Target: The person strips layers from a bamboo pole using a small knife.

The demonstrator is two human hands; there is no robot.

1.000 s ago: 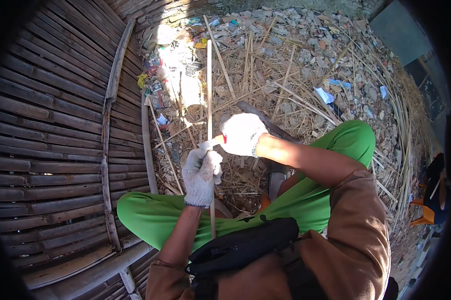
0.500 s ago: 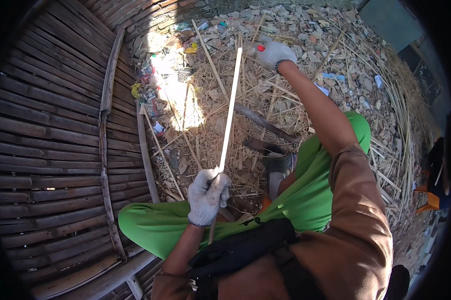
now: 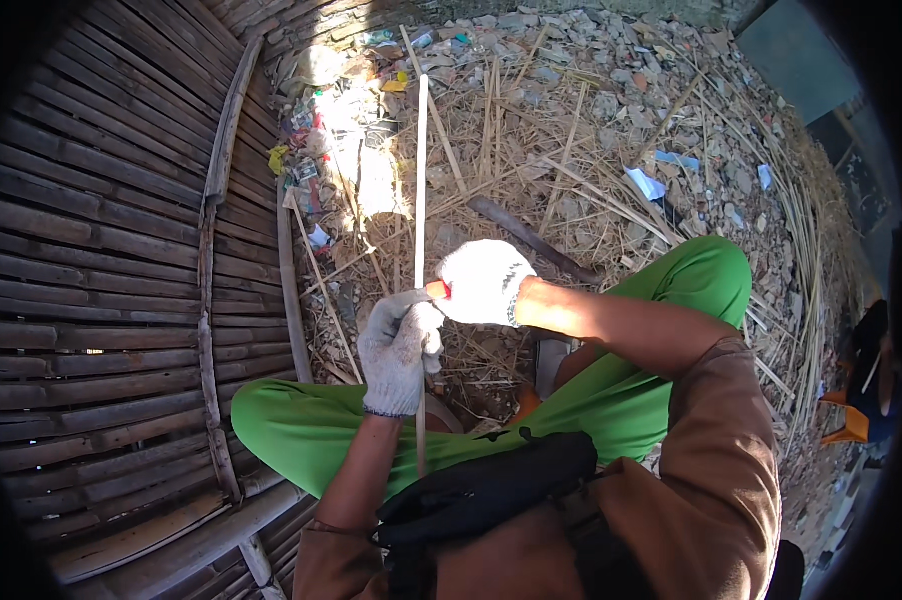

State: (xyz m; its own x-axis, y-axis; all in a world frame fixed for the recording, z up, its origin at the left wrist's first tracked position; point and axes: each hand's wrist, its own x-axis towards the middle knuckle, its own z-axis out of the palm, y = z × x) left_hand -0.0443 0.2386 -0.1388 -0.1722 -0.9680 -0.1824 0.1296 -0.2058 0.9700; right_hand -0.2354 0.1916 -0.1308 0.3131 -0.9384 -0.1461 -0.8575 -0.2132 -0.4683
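Note:
My left hand (image 3: pixel 399 352), in a whitish work glove, is closed around a long pale bamboo strip (image 3: pixel 421 190). The strip stands nearly straight up the view, and its lower end comes out below the glove over my lap. My right hand (image 3: pixel 484 283), gloved too, is closed on what looks like a knife with a red-orange handle (image 3: pixel 438 290). Only a bit of that handle shows; the blade is hidden at the strip, just above my left fingers. Both gloves are almost touching.
A slatted bamboo wall (image 3: pixel 101 290) rises close on the left. Shavings and loose strips (image 3: pixel 491 130) litter the rubble ground ahead, with a dark stick (image 3: pixel 531 238) among them. More long strips (image 3: pixel 806 230) lie at the right. Green trousers (image 3: pixel 691 290) cover my bent legs.
My right hand has come back from the far end toward me, down to my left hand. The strip has swung from a rightward lean to nearly straight.

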